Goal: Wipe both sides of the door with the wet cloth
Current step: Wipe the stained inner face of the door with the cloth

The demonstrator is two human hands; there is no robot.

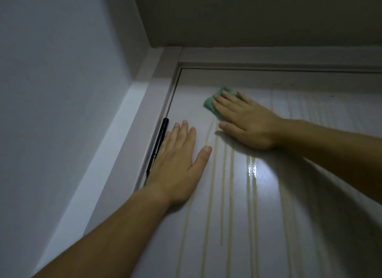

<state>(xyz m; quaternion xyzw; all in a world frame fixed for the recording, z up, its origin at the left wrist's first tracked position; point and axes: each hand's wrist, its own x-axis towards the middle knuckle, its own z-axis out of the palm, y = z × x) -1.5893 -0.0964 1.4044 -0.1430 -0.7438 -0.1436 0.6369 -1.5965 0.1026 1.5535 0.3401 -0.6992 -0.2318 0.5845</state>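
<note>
The right hand (pixel 246 120) presses the cloth (pixel 209 104) with straight fingers (pixel 230 99) near the door's (pixel 289 205) top, the left hand (pixel 177 164) lies flat beside it, and drips (pixel 210 174) below suggest this side is unfinished, the other unseen.

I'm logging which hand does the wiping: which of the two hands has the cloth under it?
The right hand, pressing the green cloth flat against the door near its top. The left hand rests bare on the door, beside the black hinge.

Both bare forearms stretched upward. The left hand (pixel 179 164) lay flat, fingers straight and spread; the right hand (pixel 246 122) was flat too, its fingertips above the left's.
</note>
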